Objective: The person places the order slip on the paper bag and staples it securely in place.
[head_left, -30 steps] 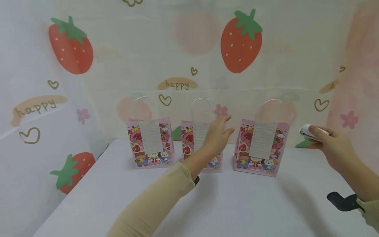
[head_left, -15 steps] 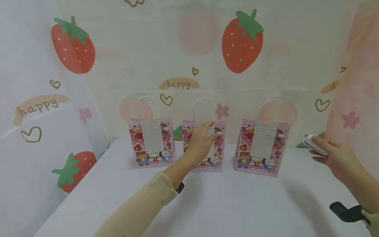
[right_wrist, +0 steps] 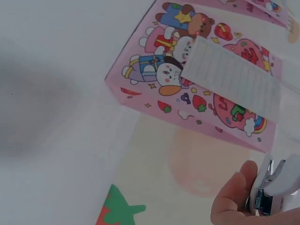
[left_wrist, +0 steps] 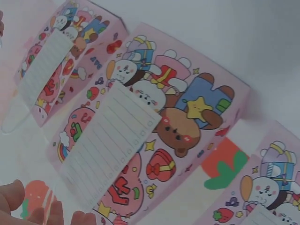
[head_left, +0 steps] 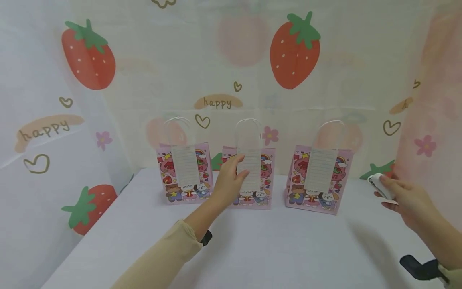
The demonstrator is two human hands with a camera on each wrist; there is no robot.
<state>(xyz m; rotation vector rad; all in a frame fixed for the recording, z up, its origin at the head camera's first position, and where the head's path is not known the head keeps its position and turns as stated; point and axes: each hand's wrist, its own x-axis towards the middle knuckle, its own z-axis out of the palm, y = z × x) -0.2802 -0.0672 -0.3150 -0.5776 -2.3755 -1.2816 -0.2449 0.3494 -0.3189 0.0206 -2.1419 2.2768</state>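
Three pink paper gift bags with cartoon animals stand in a row: a left bag [head_left: 204, 172], a middle bag [head_left: 266, 176] and a right bag [head_left: 294, 180]. Each has a lined paper slip hanging over its front, such as the middle slip [head_left: 250, 172]. My left hand [head_left: 228, 180] is in front of the middle bag's left side, thumb and fingers apart, holding nothing. Its fingertips [left_wrist: 56, 213] show low in the left wrist view. Right of the bags, my right hand [head_left: 415, 198] grips a small white stapler [head_left: 380, 186], its metal parts showing in the right wrist view.
The bags stand on a white table [head_left: 288, 249]. Behind them hangs a cloth backdrop [head_left: 173, 72] printed with strawberries and hearts. Thin looped handles, like the right handle [head_left: 335, 122], rise from the bag tops. A black strap [head_left: 420, 268] is on the right wrist.
My left hand has moved left and down across the middle bag, uncovering more of its slip. The right hand has dropped slightly and turned the stapler downward. The bags stay in place.
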